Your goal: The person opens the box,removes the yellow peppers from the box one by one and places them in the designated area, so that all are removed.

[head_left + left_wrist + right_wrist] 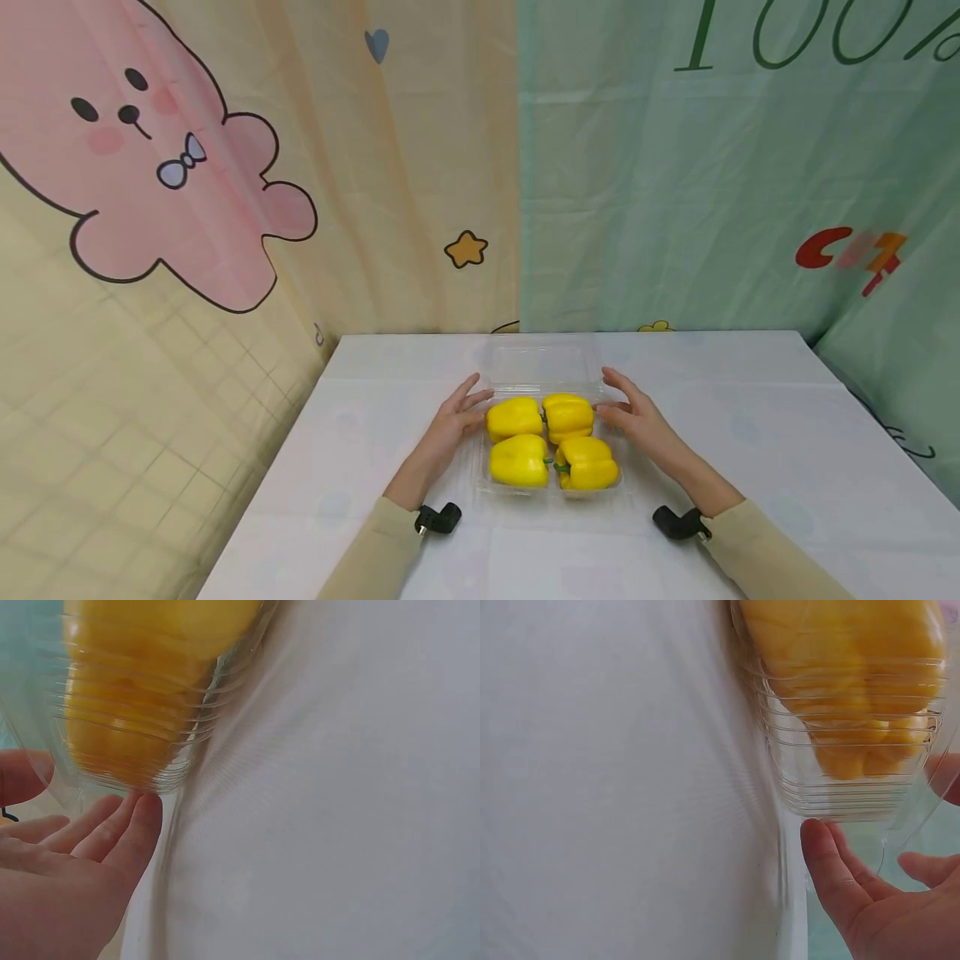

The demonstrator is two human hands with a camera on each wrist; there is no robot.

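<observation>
Several yellow bell peppers [519,461] lie in two rows inside a clear plastic clamshell box [510,490] on the table. The box's transparent lid [542,364] is folded back toward the wall. At the box's left side is my left hand [448,427], its fingertips touching the ribbed wall in the left wrist view, low near the table. My right hand [637,421] is at the opposite side; in the right wrist view its fingertips [817,832] meet the lower edge of the ribbed wall. Both hands have fairly straight fingers, and neither grips a pepper.
A white cloth covers the table [360,467]. Behind it hangs a printed curtain [420,167], cream on the left and green on the right. Each wrist wears a small black camera mount [441,518] above a beige sleeve.
</observation>
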